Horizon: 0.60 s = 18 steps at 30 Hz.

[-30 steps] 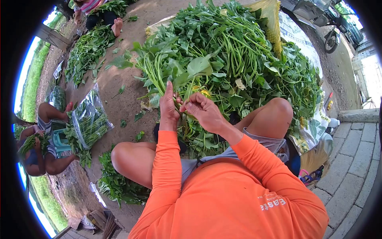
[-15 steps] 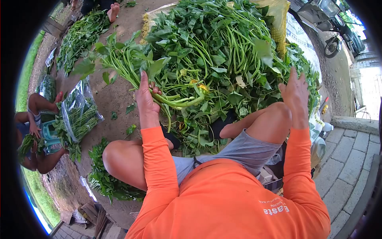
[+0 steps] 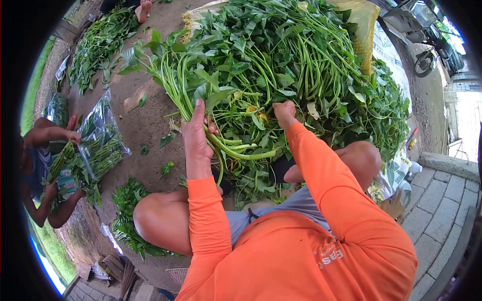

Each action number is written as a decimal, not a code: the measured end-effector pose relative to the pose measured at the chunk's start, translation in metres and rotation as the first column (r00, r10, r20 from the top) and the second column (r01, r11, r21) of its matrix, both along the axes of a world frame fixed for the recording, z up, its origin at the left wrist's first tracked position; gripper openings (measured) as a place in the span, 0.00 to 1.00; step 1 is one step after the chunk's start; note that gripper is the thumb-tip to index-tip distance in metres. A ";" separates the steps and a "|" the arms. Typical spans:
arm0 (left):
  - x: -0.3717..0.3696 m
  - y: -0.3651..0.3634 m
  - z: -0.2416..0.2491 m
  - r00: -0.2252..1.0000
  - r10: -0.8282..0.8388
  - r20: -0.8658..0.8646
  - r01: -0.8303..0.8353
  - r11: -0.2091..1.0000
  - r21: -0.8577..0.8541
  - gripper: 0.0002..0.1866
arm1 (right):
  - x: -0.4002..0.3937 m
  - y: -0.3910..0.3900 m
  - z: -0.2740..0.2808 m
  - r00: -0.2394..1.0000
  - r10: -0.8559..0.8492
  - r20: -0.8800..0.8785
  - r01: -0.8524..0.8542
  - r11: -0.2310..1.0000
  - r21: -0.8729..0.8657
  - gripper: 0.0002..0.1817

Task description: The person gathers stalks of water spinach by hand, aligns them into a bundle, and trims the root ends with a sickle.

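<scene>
L hand [image 3: 198, 140] closed around a stem bunch [image 3: 175, 83], thumb up along stems; leafy tops point up-L, thick bare ends stick out below hand to the R, over near part of greens pile [image 3: 321, 65]. R hand [image 3: 286, 113] at near-mid pile, R of the bunch ends, fingers curled; fingertips hidden in leaves, can't tell if it grips a stem. Pile is directly in front of the seated person, on the ground; yellow mesh sack [image 3: 365, 35] at its far R corner, white printed sack [image 3: 389, 50] along R edge. Smaller leaf heap [image 3: 129, 215] on ground beside L knee [image 3: 160, 215]. Far L: co-worker w/ one hand [image 3: 74, 137] at edge of clear plastic bag [image 3: 103, 140] w/ greens inside, other hand low, near a green bundle [image 3: 63, 158]. Another heap [image 3: 103, 42] upper L, next to a bare foot [image 3: 144, 10]. Motorbike [image 3: 427, 60] upper R, approx.; paving [image 3: 442, 215] lower R.
</scene>
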<state>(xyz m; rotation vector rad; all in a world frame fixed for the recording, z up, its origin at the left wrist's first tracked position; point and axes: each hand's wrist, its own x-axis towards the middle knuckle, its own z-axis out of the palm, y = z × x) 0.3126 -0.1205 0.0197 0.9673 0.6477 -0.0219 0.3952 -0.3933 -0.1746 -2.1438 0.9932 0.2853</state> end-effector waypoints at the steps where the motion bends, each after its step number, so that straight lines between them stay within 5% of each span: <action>1: 0.000 0.000 0.002 1.000 0.011 0.003 -0.011 1.000 0.006 0.22 | -0.001 0.002 0.004 0.999 -0.042 -0.027 0.042 0.999 -0.004 0.25; 5: 0.005 0.001 0.001 0.998 0.043 -0.045 -0.044 0.999 -0.027 0.21 | 0.005 0.001 -0.011 0.992 0.109 -0.060 -0.113 0.991 -0.078 0.27; 8: 0.004 0.003 0.003 0.999 0.037 -0.036 -0.040 0.996 -0.075 0.21 | -0.004 -0.002 -0.002 0.995 -0.057 0.082 0.048 0.992 0.114 0.27; 12: 0.000 0.008 0.004 0.999 0.023 -0.043 -0.025 0.999 -0.045 0.24 | -0.015 -0.010 0.053 0.893 0.010 0.449 -0.089 0.984 0.155 0.23; 13: 0.000 0.009 0.002 0.998 0.028 -0.051 -0.030 0.999 -0.032 0.25 | -0.004 -0.029 0.056 0.934 0.021 0.358 -0.181 0.889 0.421 0.22; 14: 0.000 0.009 0.001 0.999 0.022 -0.049 -0.024 0.999 -0.040 0.25 | 0.002 -0.032 0.091 0.957 0.063 0.284 -0.190 0.874 0.446 0.13; 18: -0.003 0.014 -0.006 1.000 -0.018 -0.017 0.017 0.998 -0.057 0.23 | 0.025 -0.036 0.204 0.910 0.080 0.406 -0.363 0.628 0.689 0.08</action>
